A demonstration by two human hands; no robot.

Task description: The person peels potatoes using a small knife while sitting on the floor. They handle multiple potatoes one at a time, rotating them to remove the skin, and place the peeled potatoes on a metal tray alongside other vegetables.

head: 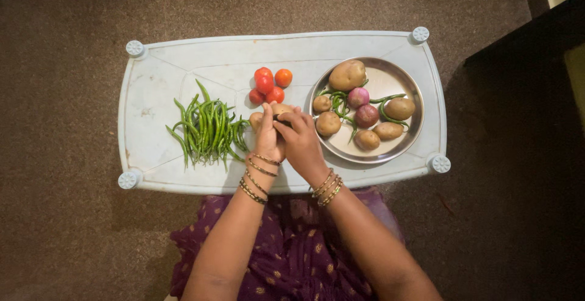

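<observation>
Both hands meet over the near middle of the table. The left hand (268, 136) and the right hand (300, 139) are closed together around a potato (281, 109), fingers wrapped over it from both sides, so only its pale brown top edge peeks out above the fingertips. The grip is tight and narrow, and most of the potato is hidden. A second small potato (256, 120) sits just beside the left hand, touching it or nearly so; hard to tell which. Gold bangles (257, 178) ring both wrists, and below them a purple patterned dress (292, 252) covers the lap.

The surface is a pale blue plastic table (158, 94), rectangular, with a round cap at each corner and scuffed marks across its top. It stands on a dull brown floor (73, 228). On the far right, a dark piece of furniture (536, 75) cuts into view.

To the left of the hands lies a loose heap of green beans (207, 130), fanned out with their stems pointing every way. Just beyond the hands, a cluster of red tomatoes (268, 86) sits packed together, one more orange than the rest. To the right, close against the right hand, a round steel plate (390, 75) holds several brown potatoes, two purple onions (362, 107) and a few green chillies (339, 103) scattered between them. The plate's rim lies near the knuckles of the right hand.
</observation>
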